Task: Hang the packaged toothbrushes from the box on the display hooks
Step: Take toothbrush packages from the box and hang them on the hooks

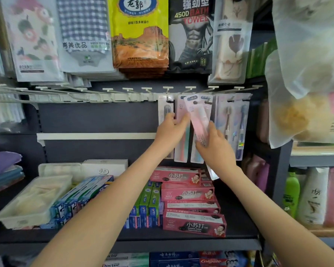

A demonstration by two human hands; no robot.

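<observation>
Pink toothbrush pack (198, 116) is gripped in my right hand (214, 145), tilted, its top near the hooks (189, 89) above; my left hand (169, 130), just beside, grasps a hanging pack (182, 132).

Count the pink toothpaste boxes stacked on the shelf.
4 pink toothpaste boxes: top, second, third, and nearest. Others may be hidden behind the right arm.

Black towel pack (191, 33) reads "450D BATH TOWEL"; a bottom-shelf box (210, 261) reads "Colgate"
</observation>
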